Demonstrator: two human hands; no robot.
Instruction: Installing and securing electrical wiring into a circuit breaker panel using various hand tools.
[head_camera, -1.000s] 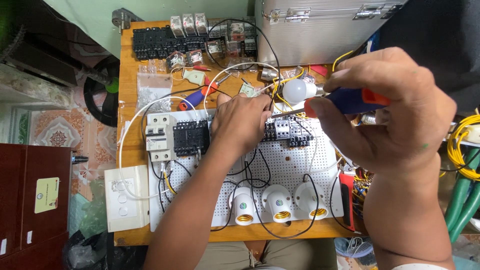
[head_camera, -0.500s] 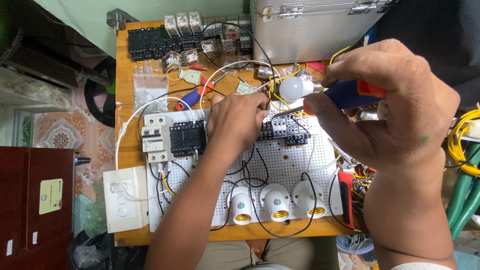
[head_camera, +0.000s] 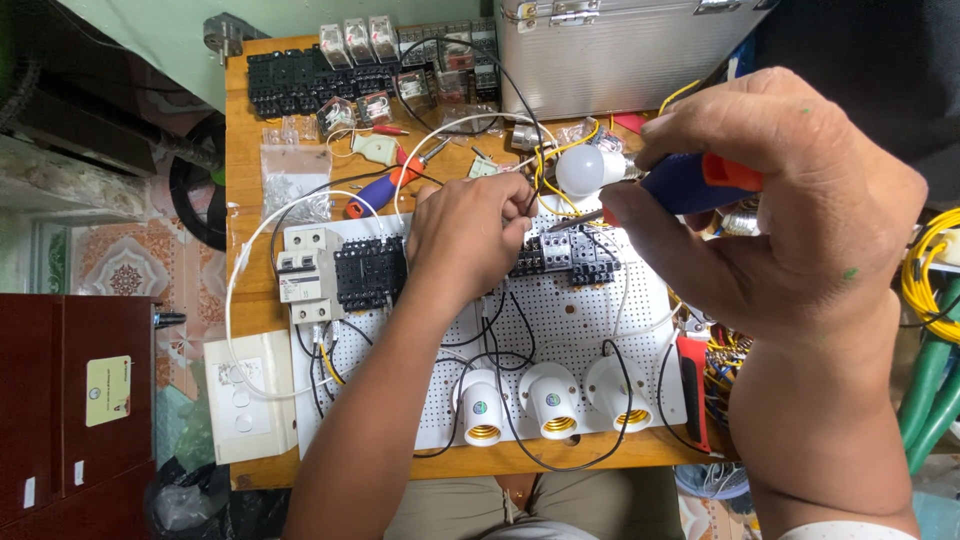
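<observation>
My right hand (head_camera: 790, 215) is closed round a screwdriver (head_camera: 690, 185) with a blue and orange handle, its tip pointing left at the black contactor (head_camera: 570, 255) on the white perforated board (head_camera: 560, 330). My left hand (head_camera: 465, 235) rests on the board just left of that contactor, fingers pinched on a black wire (head_camera: 528, 205) near its terminals. A white bulb (head_camera: 585, 168) sits right behind the screwdriver tip. Three white lamp holders (head_camera: 550, 400) stand along the board's front.
A white circuit breaker (head_camera: 305, 272) and black terminal block (head_camera: 368, 272) sit at the board's left. A white switch plate (head_camera: 248, 395), a second screwdriver (head_camera: 385, 185), black relay bases (head_camera: 300, 85), a metal case (head_camera: 610, 45) and red-handled pliers (head_camera: 695, 385) lie around the wooden table (head_camera: 255, 200).
Both hands stay at the contactor; the view has shifted slightly, nothing else visibly differs.
</observation>
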